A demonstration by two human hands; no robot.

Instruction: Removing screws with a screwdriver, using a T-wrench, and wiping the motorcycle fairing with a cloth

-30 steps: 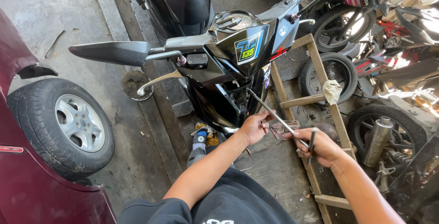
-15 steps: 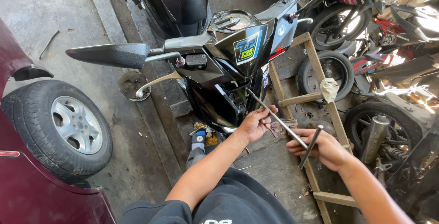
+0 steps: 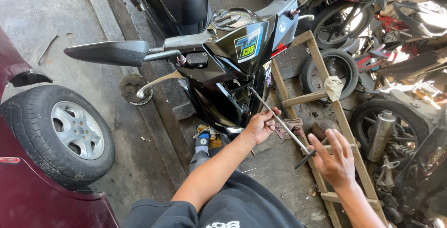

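Nearest the camera, the person's dark-clothed lap fills the bottom edge, with both bare forearms reaching forward from it. The right hand (image 3: 336, 163) is spread open, fingers fanned, palm just beside the black cross handle at the near end of a long T-handle wrench (image 3: 279, 122); whether it touches the handle cannot be told. The left hand (image 3: 260, 125) is curled loosely around the middle of the wrench's silver shaft, thumb and fingers pinching it. The shaft slopes up and away to the left, its far tip set into the front fairing of a black motorcycle (image 3: 228, 74), below the coloured sticker. To the right, a wooden ladder (image 3: 326, 97) lies on the concrete floor (image 3: 93, 69), a rag draped on one rung. At far left stands a car wheel (image 3: 65, 132) under a dark red car body. Beyond the ladder lie loose tyres (image 3: 333, 69) and a chrome exhaust pipe (image 3: 381, 132) among scattered motorcycle parts.
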